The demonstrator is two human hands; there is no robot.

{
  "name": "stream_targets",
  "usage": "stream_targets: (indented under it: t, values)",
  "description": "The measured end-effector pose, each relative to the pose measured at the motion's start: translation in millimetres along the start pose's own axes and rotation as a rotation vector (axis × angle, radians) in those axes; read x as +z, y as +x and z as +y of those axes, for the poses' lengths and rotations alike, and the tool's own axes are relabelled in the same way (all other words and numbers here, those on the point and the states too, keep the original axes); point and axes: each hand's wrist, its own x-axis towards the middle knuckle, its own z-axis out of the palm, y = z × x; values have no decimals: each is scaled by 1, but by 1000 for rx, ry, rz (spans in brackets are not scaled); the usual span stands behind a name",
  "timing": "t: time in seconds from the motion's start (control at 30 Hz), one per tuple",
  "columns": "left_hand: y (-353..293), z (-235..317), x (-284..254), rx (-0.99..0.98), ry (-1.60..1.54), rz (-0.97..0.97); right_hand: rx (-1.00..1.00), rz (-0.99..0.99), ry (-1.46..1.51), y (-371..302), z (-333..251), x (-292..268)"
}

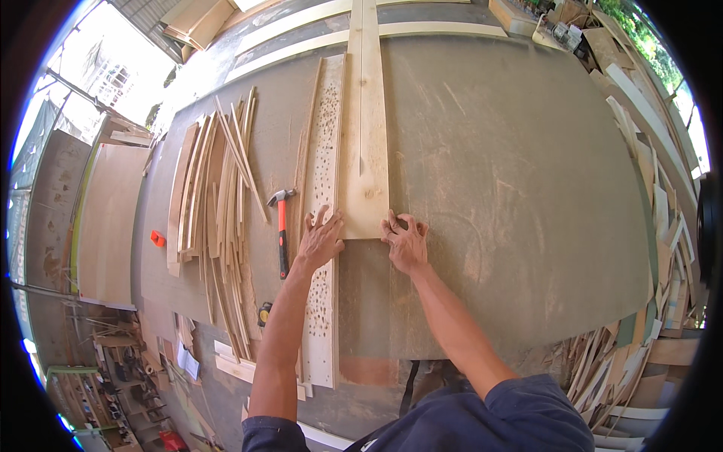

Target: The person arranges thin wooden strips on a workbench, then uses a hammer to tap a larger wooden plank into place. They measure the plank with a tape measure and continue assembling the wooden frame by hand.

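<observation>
A broad brown-grey surface (520, 188) spreads before me in a workshop, with a long, pale wooden board (373, 151) lying down its middle, its near end between the person's hands. To the left sits a loose pile of thin wooden strips (224, 218); a narrow speckled plank (325, 143) runs just beside the board's left edge. Between pile and plank lies a red-and-black hammer (283, 233). The left hand (321, 239) has its fingers spread over the plank, at the board's near left corner. The right hand (407, 242), fingers bent, touches the board's right edge; whether it pinches, I cannot tell. Nearer the person rests a small tape measure (263, 314).
</observation>
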Motion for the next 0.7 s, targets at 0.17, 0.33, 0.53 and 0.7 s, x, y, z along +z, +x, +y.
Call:
stream_targets:
  t: [0.17, 0.33, 0.53, 0.7]
  values:
    - [17, -10, -3, -1, 32, -31, -14, -22, -11, 20, 8, 2]
    - [37, -14, -8, -21, 49, -42, -25, 21, 2, 39, 17, 3]
    - [59, -23, -14, -26, 48, -40, -17, 24, -11, 63, 25, 3]
    - [82, -29, -16, -17, 58, 1, 2, -1, -18, 83, 34, 2]
